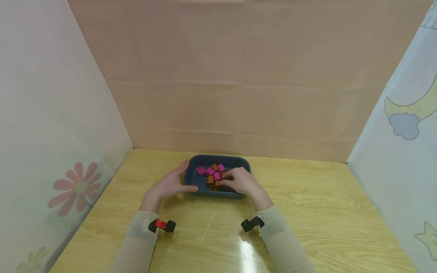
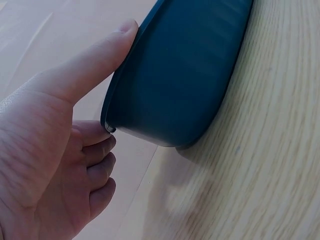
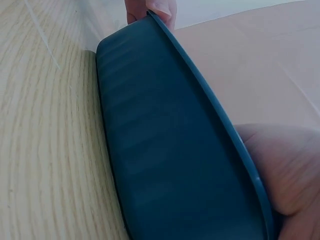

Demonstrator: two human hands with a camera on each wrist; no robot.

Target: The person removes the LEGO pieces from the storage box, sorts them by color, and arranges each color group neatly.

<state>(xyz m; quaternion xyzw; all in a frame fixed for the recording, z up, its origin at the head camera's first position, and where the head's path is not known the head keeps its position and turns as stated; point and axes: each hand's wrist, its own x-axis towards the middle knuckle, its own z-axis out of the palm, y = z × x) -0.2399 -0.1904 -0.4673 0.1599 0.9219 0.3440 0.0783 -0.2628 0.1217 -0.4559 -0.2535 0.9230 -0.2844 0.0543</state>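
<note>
A dark blue tray (image 1: pixel 243 163) sits on the wooden table and holds several pink bricks (image 1: pixel 201 170) and orange bricks (image 1: pixel 210 179). My left hand (image 1: pixel 187 177) grips the tray's left end, thumb on the near rim and fingers round the far corner. In the left wrist view the left hand (image 2: pixel 112 85) has its thumb along the rim and its fingers curled under it against the tray wall (image 2: pixel 185 75). My right hand (image 1: pixel 223 181) reaches into the tray, fingers curled down onto the bricks; whether it holds one is hidden. The right wrist view shows only the tray wall (image 3: pixel 165 150) and the right hand's palm (image 3: pixel 285 170).
The wooden table (image 1: pixel 307 212) is walled by panels: a flowered one on the left (image 1: pixel 68 151), a pink-brown one at the back (image 1: pixel 239 94), a moon-and-cloud one on the right (image 1: pixel 403 151). Table surface lies bare on each side of the tray and in front of it.
</note>
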